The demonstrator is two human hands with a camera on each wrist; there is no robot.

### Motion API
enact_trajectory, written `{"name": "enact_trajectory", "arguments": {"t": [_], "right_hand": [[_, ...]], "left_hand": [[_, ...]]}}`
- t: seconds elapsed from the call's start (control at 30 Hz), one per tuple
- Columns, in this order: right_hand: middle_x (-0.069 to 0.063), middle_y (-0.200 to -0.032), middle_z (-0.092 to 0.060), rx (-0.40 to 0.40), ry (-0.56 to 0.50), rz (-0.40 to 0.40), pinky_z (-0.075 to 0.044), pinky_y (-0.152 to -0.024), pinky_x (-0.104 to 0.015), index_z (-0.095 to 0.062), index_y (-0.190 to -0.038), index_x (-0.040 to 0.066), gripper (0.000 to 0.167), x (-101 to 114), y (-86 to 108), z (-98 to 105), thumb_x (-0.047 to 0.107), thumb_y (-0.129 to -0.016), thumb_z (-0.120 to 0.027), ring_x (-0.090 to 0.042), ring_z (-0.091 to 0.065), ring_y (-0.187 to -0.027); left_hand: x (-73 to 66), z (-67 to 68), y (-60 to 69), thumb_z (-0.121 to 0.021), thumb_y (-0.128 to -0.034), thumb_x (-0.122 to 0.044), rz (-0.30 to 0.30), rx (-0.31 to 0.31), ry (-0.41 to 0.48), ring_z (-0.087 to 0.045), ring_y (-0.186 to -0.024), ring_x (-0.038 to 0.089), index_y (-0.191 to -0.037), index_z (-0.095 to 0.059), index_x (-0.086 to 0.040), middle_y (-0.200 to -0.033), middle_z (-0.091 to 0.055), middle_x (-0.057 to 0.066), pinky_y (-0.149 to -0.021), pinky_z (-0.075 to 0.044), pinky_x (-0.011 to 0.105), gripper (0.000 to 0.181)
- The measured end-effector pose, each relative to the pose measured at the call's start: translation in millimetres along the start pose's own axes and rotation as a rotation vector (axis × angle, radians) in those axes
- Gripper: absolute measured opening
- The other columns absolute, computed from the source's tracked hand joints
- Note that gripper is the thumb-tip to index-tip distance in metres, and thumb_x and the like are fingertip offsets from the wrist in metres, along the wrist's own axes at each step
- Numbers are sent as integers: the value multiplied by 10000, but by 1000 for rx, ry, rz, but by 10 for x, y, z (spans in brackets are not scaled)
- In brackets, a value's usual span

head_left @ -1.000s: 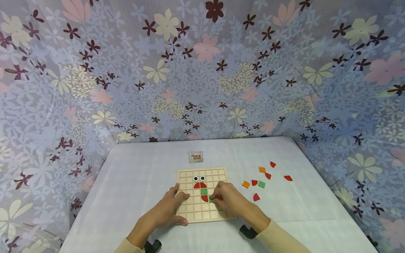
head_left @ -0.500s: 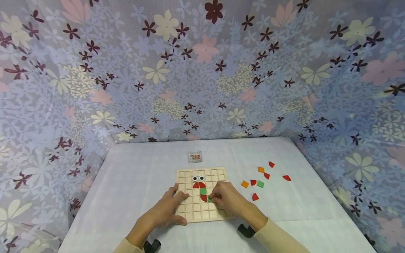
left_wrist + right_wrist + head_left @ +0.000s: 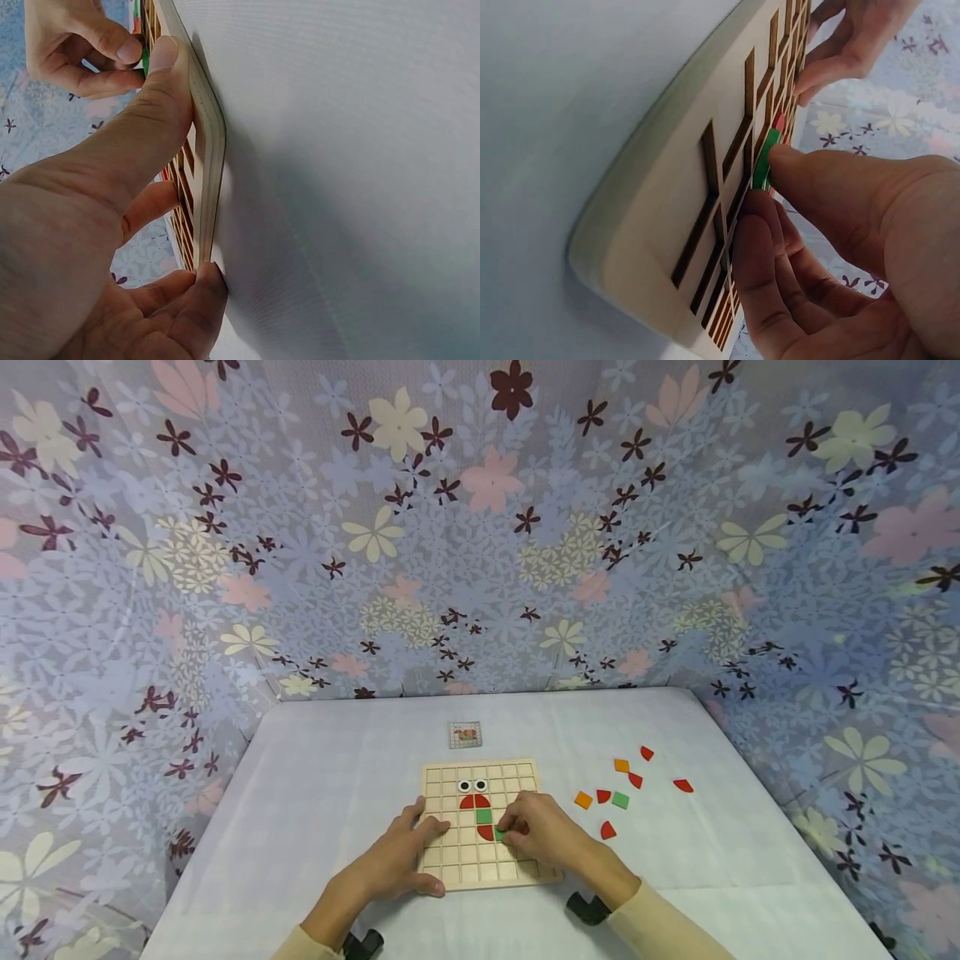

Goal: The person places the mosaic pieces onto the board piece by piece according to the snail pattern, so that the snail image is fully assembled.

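Observation:
A wooden grid board [image 3: 468,875] lies on the table. My left hand [image 3: 393,853] grips its near-left corner, the thumb on the near edge, one finger on the grid and other fingers along the left side. My right hand [image 3: 543,831] pinches a green square tile [image 3: 765,159] between thumb and finger, at a cell beside a red quarter-circle tile [image 3: 485,832]. In the right wrist view the green tile tilts against the grid. Two round eye tiles [image 3: 472,786], two red quarter-circles [image 3: 474,802] and another green square [image 3: 483,817] sit in cells above.
A small picture card [image 3: 465,735] lies beyond the board. To the right are several loose red quarter-circles [image 3: 607,830], two orange squares [image 3: 583,800] and a green square [image 3: 620,800]. A flowered cloth [image 3: 480,568] hangs behind the white table [image 3: 337,752].

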State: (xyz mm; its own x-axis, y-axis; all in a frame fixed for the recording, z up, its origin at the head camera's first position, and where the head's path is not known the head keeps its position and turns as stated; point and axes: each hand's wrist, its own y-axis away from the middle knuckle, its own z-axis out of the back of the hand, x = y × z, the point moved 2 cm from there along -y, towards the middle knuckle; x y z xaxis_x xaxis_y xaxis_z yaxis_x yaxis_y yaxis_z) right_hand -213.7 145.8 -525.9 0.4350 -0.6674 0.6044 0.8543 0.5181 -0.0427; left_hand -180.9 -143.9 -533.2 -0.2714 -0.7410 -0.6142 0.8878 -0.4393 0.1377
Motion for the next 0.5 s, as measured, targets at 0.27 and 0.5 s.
{"name": "enact_trajectory", "arguments": {"t": [0.27,0.5], "right_hand": [[17,-1055,-761,-46,-32,-20,-582,-767,-222,-890,-1110,108,93,-67,82,83,69,-1025,-885,-37,-662,-887],[-4,-1056,-774,-142,-10,-33,-588,-749,-221,-892,-1108,88,78,-198,161,230,71,-1032,-881,-49,-683,-886]], "left_hand": [[-16,-1,17,-1073,-783,-374,-3,-2,3,-371,-1689,656,-1582,-669,-158,-1879,-266,360,-1280,-475,780,922],[-27,13,33,-1067,-789,-370,-8,2,7,-352,-1695,663,-1582,-666,-141,-1876,-254,373,-1286,-466,782,917]]}}
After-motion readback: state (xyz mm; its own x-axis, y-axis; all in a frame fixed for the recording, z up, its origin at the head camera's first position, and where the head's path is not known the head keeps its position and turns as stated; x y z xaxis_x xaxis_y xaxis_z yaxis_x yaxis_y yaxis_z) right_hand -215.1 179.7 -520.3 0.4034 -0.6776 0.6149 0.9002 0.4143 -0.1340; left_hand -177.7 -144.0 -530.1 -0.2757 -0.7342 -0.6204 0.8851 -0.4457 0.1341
